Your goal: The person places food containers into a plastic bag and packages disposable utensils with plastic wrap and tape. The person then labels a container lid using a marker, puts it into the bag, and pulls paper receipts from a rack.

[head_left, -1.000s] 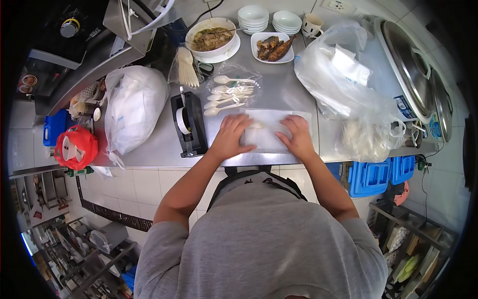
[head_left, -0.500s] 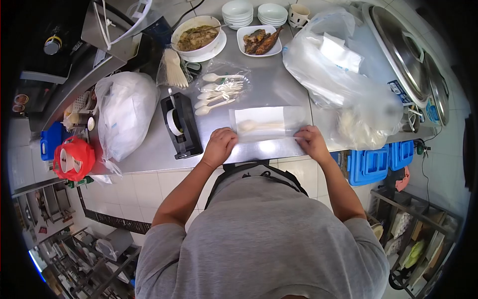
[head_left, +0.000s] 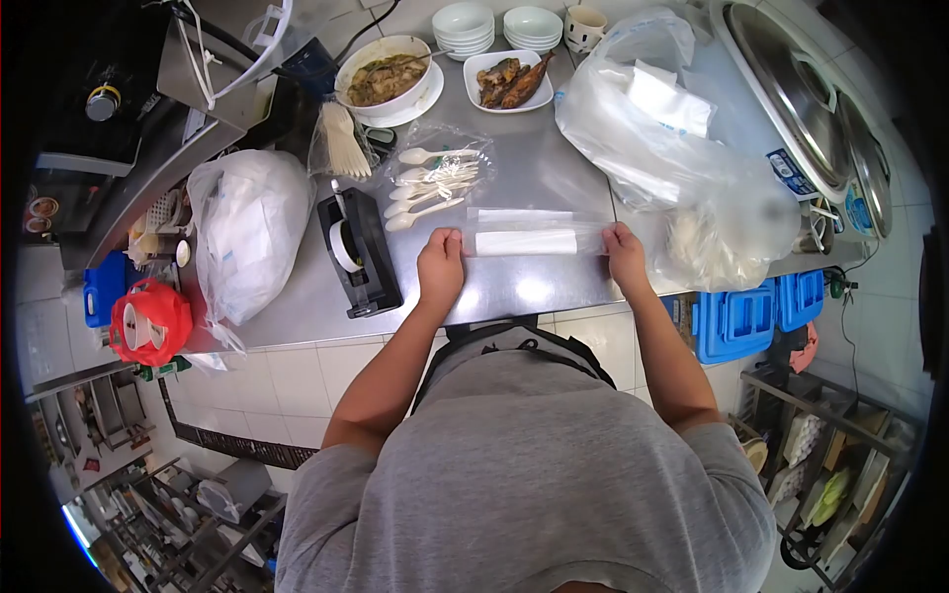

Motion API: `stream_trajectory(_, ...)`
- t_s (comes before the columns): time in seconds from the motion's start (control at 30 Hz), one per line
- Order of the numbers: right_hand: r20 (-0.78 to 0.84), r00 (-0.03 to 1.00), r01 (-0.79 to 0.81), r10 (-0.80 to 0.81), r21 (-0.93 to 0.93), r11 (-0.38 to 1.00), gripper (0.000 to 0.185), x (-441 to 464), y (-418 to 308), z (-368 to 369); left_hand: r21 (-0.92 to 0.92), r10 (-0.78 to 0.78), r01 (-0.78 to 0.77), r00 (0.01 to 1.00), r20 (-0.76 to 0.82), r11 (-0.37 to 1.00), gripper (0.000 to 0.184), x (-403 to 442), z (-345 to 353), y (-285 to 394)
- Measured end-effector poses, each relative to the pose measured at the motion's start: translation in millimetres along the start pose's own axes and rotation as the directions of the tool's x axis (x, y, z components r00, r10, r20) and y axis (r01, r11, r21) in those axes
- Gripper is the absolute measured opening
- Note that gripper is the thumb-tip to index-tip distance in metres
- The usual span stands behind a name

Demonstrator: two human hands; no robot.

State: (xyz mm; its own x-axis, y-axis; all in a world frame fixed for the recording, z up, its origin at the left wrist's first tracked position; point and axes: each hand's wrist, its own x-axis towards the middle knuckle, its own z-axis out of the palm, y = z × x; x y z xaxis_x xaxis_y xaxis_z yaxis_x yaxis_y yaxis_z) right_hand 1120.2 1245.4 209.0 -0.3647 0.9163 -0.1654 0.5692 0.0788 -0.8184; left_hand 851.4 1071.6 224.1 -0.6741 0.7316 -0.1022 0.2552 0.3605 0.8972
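A clear plastic sleeve with a folded white napkin (head_left: 526,243) inside is stretched flat between my hands at the front of the steel counter (head_left: 549,163). My left hand (head_left: 441,265) pinches its left end, and my right hand (head_left: 624,257) pinches the right end. No spoon shows through the plastic now. Just beyond my left hand lie several pale disposable spoons (head_left: 425,212), some on or in a clear plastic bag (head_left: 474,148). A black tape dispenser (head_left: 371,262) with a roll of tape stands left of my left hand.
At the back are a bowl of stew (head_left: 384,84), a plate of fried fish (head_left: 509,84), stacked white bowls (head_left: 463,30) and a cup (head_left: 584,30). Stuffed plastic bags stand left (head_left: 247,227) and right (head_left: 643,124). A large steel lid (head_left: 791,89) fills the right side.
The sleeve has been folded over into a narrower strip, so the spoon seen through it before is now hidden. Both hands have shifted slightly away from me, still on its ends.
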Motion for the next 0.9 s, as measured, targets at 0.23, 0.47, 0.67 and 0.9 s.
stream_trajectory(0.23, -0.132, 0.989, 0.046, -0.06, -0.104, 0.994, 0.016, -5, -3, 8, -0.089, 0.138, -0.137, 0.99, 0.005, 0.987, 0.018, 2, 13, -14)
stream_trajectory(0.47, -0.199, 0.979, 0.021, -0.05, -0.146, 0.989, 0.02, -14, -24, 8, 0.148, 0.063, -0.07, 0.997, 0.054, 0.987, 0.019, 8, 11, 3)
stream_trajectory(0.67, -0.238, 0.969, 0.021, -0.07, -0.203, 0.979, 0.021, -17, -32, 11, 0.374, 0.056, -0.068, 0.998, 0.043, 0.925, 0.02, 12, 15, 14)
stream_trajectory(0.9, -0.213, 0.975, -0.006, -0.054, -0.268, 0.963, 0.032, -18, -38, 12, 0.449, 0.084, -0.097, 0.995, 0.049, 0.888, 0.017, 16, 18, 9)
